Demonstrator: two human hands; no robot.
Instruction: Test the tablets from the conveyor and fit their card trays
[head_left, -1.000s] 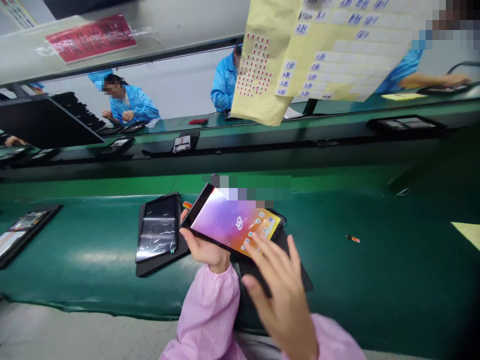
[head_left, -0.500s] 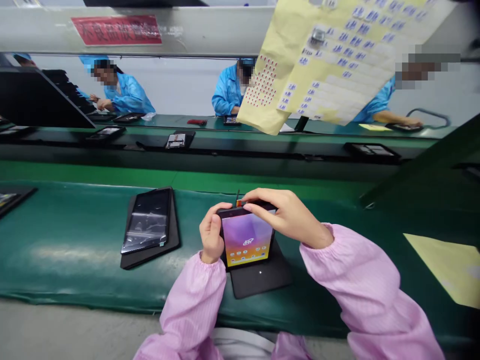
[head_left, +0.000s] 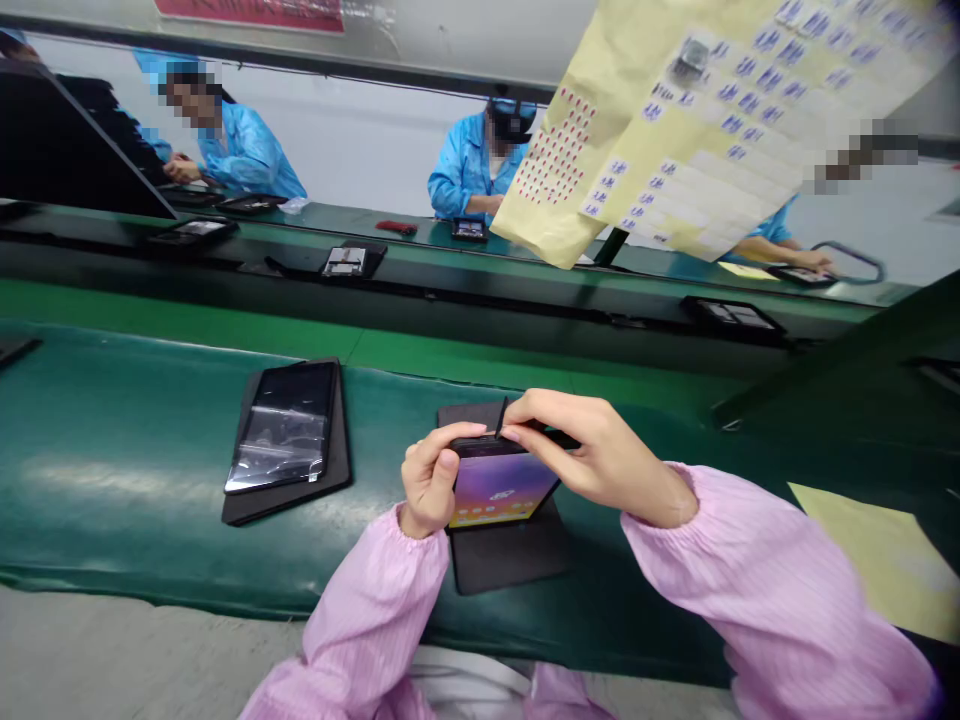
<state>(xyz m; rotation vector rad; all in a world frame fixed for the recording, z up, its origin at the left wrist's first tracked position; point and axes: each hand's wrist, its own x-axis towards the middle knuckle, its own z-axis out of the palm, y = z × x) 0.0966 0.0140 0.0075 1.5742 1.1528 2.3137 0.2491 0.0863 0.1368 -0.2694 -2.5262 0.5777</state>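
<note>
A lit phone point(head_left: 501, 487) with a purple-orange screen is tilted up over a black pad point(head_left: 510, 555) on the green belt point(head_left: 135, 450). My left hand point(head_left: 429, 483) grips the phone's left edge, thumb on its top corner. My right hand point(head_left: 592, 450) pinches a thin dark strip at the phone's top edge. Both arms wear pink sleeves.
Left of my hands a dark phone point(head_left: 281, 428) in clear film lies on another black pad point(head_left: 289, 492). A yellow label sheet point(head_left: 697, 110) hangs overhead. More phones sit on the far belt, where people in blue coats point(head_left: 469, 165) work. Yellow paper point(head_left: 885, 560) lies at right.
A second ago my left hand held the phone flat with my right hand open over its screen. Since then my right hand has moved to the top edge and pinches there; the phone is tipped further back.
</note>
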